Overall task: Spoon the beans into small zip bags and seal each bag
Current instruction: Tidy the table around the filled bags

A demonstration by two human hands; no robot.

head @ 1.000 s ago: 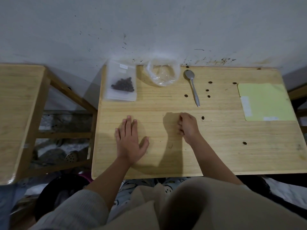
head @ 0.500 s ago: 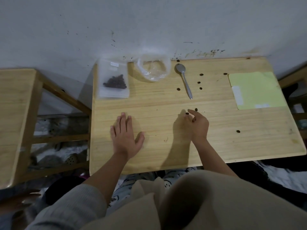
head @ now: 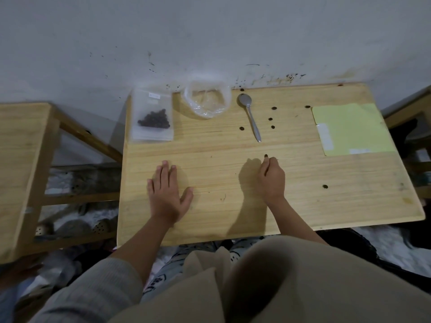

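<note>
Right hand (head: pixel 271 177) shifted from half a second back: fingers then spread toward a loose bean, now bunched together, tips right at that bean (head: pixel 265 155) just below the spoon's handle end. Fingers curled in, tips meeting the bean from below; pinching it or only touching it, cannot tell. Left hand (head: pixel 166 192) unchanged, flat on the table (head: pixel 233 217), palm down, fingers straight, thumb out to the side, holding nothing.

Spoon (head: pixel 250 114) as landmark, lying bowl toward the wall, handle pointing toward the person. Just left of its bowl, crumpled clear bag (head: pixel 206 100), mouth open, standing against the wall. Further left, at the table's far left corner, flat zip bag (head: pixel 152 117) with a dark cluster of beans (head: pixel 154 119) inside, lying on what looks like a stack of more bags; sealed or not, cannot tell. Stray beans scattered round the spoon: one left of the handle (head: pixel 241 128), three right of it (head: pixel 270 118), one above the bowl by the wall (head: pixel 242 89), one further right near the folder (head: pixel 307 106). Another lone bean (head: pixel 324 186) well below and right of the spoon, right of the right hand. Pale green folder (head: pixel 349 129) well right of the spoon, flat on the table. Second wooden table (head: pixel 21 159) far left, apart from the first.
</note>
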